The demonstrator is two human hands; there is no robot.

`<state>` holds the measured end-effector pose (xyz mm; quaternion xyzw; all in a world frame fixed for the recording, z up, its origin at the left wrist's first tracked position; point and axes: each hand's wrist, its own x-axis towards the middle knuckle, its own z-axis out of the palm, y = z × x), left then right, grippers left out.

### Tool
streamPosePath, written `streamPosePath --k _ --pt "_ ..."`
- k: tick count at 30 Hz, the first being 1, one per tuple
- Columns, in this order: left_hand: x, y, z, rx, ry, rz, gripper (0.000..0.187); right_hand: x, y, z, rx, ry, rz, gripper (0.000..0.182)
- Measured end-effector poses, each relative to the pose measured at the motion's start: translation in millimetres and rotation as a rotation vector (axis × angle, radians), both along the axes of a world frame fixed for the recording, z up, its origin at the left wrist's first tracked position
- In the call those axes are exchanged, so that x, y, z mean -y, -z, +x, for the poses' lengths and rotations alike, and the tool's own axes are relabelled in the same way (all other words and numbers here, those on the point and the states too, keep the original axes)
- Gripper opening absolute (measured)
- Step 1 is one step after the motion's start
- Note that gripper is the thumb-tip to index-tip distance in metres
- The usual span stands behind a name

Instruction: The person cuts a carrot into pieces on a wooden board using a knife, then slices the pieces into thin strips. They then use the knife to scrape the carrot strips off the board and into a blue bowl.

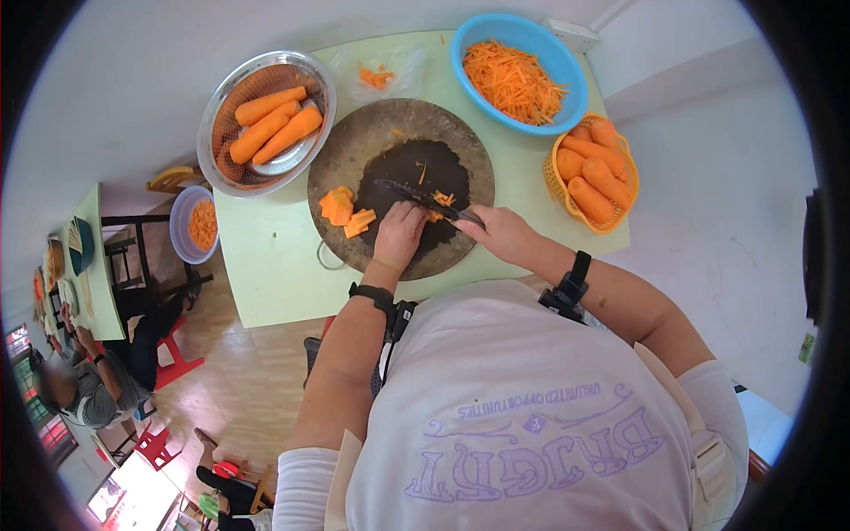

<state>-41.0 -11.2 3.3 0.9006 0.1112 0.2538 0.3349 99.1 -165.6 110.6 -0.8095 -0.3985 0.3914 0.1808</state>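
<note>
From the head camera, looking down, a person stands at a pale green table (266, 265). A big round wooden chopping board (354, 150) lies on it. The right hand (500, 232) is closed around the handle of a dark knife (416, 196), and the blade lies across the dark middle of the board, pointing left. The left hand (398, 234) rests on the board with its fingers curled down, just under the blade. I cannot tell if it is pinching anything, because the fingertips are hidden. A few small carrot bits (443, 199) lie right by the blade, between the two hands.

To the left of the left hand, some flat carrot pieces (343, 211) sit on the board, near it but not touching.

A metal bowl (221, 106) at the top left holds whole peeled carrots (274, 124). A blue bowl (558, 62) at the top right is full of thin carrot strips (513, 81). An orange basket (553, 177) at the right edge holds more peeled carrots (fat, short ones).

Off to the left stands a smaller bowl (181, 221) with orange shreds in it. Far down at the left, other people sit at another table.
</note>
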Motion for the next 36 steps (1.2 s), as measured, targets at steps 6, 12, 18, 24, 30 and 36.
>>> streamPosePath --k 6,12,18,24,30,36 --pt "0 1 0 0.018 0.000 -0.012 0.011 -5 17 -3 0.005 0.017 0.062 0.044" --pt "0 4 0 -0.010 -0.003 -0.001 0.011 -3 24 -2 -0.029 0.042 0.145 0.042" --pt "-1 2 0 -0.004 -0.001 0.000 0.011 6 -3 -1 -0.037 0.036 0.104 0.035" --pt "0 2 0 -0.019 0.001 0.003 0.009 8 -5 0 -0.038 0.025 0.089 0.036" --pt "0 0 0 -0.008 -0.004 0.013 0.011 5 -7 0 -0.053 0.027 0.042 0.043" --pt "0 1 0 -0.027 0.004 0.011 0.009 2 -3 1 -0.066 0.028 0.016 0.046"
